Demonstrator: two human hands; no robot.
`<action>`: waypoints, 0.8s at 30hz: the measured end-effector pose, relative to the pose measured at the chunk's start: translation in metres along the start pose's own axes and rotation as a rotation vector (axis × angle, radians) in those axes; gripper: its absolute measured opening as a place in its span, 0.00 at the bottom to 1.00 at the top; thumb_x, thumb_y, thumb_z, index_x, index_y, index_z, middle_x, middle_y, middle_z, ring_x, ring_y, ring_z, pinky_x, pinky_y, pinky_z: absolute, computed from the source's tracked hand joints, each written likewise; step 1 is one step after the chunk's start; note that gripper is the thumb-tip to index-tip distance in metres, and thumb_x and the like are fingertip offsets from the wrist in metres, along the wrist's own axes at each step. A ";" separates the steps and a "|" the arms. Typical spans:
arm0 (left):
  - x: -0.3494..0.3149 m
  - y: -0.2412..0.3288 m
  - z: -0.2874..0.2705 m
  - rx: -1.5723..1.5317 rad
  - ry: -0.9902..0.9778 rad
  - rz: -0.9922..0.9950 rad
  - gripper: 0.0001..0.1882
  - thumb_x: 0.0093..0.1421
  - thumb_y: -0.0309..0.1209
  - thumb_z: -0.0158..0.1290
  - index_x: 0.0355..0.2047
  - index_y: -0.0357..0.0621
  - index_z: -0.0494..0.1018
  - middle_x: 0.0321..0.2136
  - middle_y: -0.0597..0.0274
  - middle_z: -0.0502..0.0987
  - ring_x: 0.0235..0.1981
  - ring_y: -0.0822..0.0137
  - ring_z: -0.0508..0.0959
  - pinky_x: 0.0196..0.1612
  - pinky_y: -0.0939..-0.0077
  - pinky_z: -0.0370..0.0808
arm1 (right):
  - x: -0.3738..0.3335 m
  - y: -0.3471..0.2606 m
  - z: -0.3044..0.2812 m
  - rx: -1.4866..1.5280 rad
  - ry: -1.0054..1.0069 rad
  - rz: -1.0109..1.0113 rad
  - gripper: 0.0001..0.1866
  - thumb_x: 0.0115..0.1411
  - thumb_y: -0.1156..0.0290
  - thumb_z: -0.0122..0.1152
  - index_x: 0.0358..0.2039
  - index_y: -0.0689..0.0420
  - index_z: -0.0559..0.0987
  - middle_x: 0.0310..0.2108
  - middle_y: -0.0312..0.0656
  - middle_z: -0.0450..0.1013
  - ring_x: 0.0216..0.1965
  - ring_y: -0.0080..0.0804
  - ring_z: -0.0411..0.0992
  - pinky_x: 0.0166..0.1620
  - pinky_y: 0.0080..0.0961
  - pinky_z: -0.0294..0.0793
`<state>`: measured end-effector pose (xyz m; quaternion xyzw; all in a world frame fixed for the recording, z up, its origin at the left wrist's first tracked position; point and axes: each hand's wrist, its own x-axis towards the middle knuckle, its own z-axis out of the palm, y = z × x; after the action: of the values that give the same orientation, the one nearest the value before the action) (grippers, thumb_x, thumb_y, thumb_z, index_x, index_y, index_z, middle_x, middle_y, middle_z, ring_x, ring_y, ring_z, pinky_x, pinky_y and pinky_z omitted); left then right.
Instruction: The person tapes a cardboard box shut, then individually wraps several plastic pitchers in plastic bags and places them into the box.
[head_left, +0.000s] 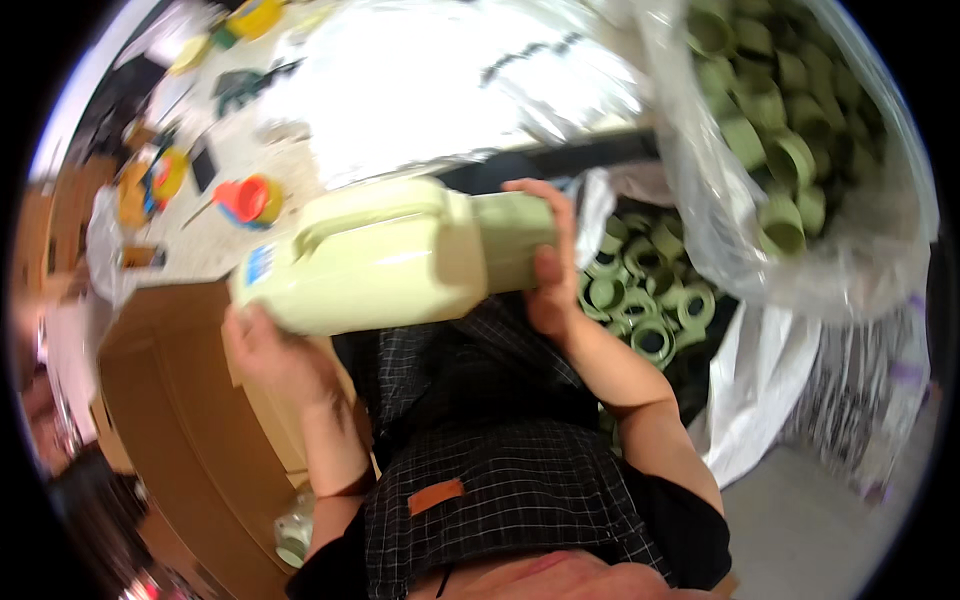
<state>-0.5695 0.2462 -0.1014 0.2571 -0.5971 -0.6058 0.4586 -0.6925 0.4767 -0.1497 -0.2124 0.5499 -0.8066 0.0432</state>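
A pale yellow-green thermos jug with a side handle lies sideways in the air before my apron, held between both hands. My left hand is closed round its base end, beside a small blue label. At the other end, my right hand wraps round the darker green cup lid, thumb in front and fingers behind. The lid sits on the jug's neck; whether it is tight I cannot tell.
Green cups fill a clear plastic bag at the upper right. Green ring-shaped parts lie below it. An open cardboard box stands at my left. Shiny plastic sheeting covers the worktable, with orange cups at its left.
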 end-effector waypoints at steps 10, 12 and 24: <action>0.068 0.008 0.029 -0.368 -0.446 -0.250 0.23 0.70 0.48 0.42 0.42 0.37 0.69 0.43 0.57 0.76 0.48 0.65 0.76 0.54 0.64 0.72 | -0.061 0.001 -0.077 -0.669 0.155 0.110 0.26 0.55 0.71 0.63 0.54 0.62 0.69 0.52 0.47 0.69 0.51 0.39 0.69 0.57 0.35 0.68; 0.051 -0.019 0.064 -0.533 -0.771 -0.327 0.20 0.67 0.48 0.45 0.34 0.41 0.67 0.37 0.62 0.73 0.43 0.68 0.74 0.51 0.67 0.73 | -0.073 0.047 -0.144 -0.690 0.429 0.302 0.22 0.57 0.73 0.61 0.52 0.62 0.70 0.48 0.46 0.71 0.46 0.35 0.72 0.50 0.33 0.72; -0.024 -0.034 0.048 0.513 -0.879 -0.296 0.47 0.57 0.52 0.59 0.67 0.35 0.55 0.63 0.47 0.61 0.61 0.52 0.65 0.65 0.56 0.61 | -0.089 0.269 -0.414 -1.194 1.016 1.349 0.58 0.55 0.30 0.57 0.54 0.82 0.58 0.55 0.68 0.68 0.52 0.53 0.74 0.51 0.42 0.75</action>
<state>-0.6088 0.2862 -0.1328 0.1645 -0.8193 -0.5492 -0.0032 -0.8171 0.7578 -0.5463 0.5189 0.8186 -0.2048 0.1366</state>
